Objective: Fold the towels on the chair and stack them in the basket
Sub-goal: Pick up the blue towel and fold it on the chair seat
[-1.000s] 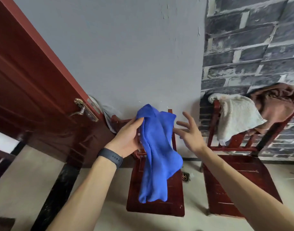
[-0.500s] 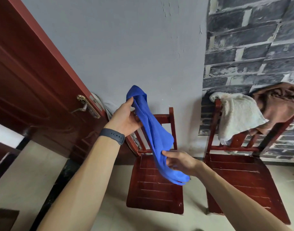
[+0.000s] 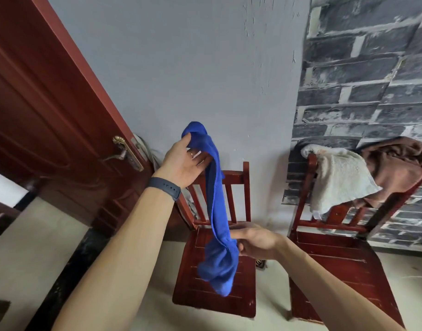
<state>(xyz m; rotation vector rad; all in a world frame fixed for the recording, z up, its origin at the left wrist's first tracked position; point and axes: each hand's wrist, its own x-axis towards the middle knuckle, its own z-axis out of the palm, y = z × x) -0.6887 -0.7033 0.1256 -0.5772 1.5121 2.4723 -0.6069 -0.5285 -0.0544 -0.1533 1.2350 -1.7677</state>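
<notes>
A blue towel (image 3: 217, 211) hangs bunched and stretched in the air over the left red wooden chair (image 3: 214, 297). My left hand (image 3: 183, 161), with a dark wristband, grips the towel's top end. My right hand (image 3: 253, 242) pinches the towel lower down, and a loose bunch of cloth dangles below that hand. A white towel (image 3: 336, 177) and a brown towel (image 3: 396, 163) are draped over the backrest of the right red chair (image 3: 336, 266). No basket is in view.
A red-brown door (image 3: 38, 120) with a brass handle (image 3: 124, 151) stands at the left. A grey wall is behind the chairs, with brick-pattern wallpaper (image 3: 372, 80) at the right. The floor is pale tile with a dark strip.
My right hand took hold of the towel's lower part a half second ago and still holds it. The towel is now pulled longer between my two hands.
</notes>
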